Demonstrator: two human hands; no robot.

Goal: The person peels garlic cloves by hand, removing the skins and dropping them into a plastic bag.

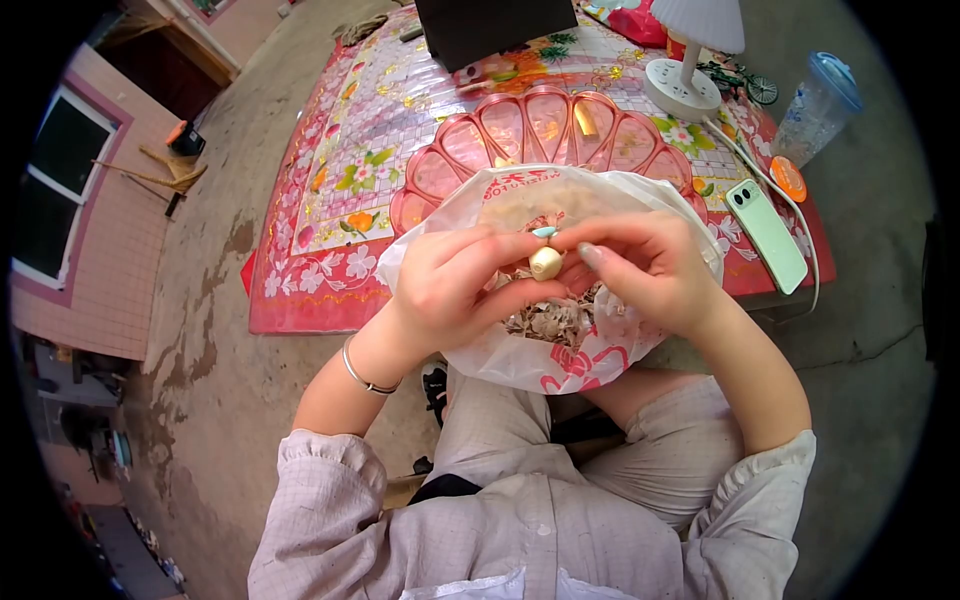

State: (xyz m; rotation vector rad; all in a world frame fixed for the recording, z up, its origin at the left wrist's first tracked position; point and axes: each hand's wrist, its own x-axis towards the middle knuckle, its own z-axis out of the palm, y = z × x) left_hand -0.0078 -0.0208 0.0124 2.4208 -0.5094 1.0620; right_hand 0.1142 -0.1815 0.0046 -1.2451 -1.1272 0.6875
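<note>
Head view, with directions being taken as on a clock face centred on the small, cream-coloured, rounded bulb-like piece (545, 263). This piece is showing a smooth, faintly glossy surface with a slight tan mark on its near face, and it is sitting between the two hands, above the mouth of a white, translucent plastic bag with red printing (485, 350). The left hand (450, 285), wearing a thin silver-toned metal bangle (362, 368) at the wrist, is approaching from nine o'clock and grasping the piece, its thumb running below and its forefinger above. The right hand (650, 265) is bending its fingers inward from three o'clock, the fingertips meeting close against the piece; whether they are gripping it, one cannot tell. A pale-blue spot is appearing just above at twelve o'clock, too small to identify.

At six o'clock, dry, papery, brown flakes (550, 322) are lying loosely inside the crinkled bag. At twelve o'clock, a transparent pink tray with petal-shaped compartments (500, 125) is extending behind the bag, its edge forming scallops. A glossy, red-bordered floral tablecloth (320, 290) is spreading beneath. A white lamp with a pleated shade (690, 90) is standing at one o'clock, a clear tumbler with a blue lid (812, 115) at two, and a mint-green smartphone (767, 235) is lying at three.
</note>
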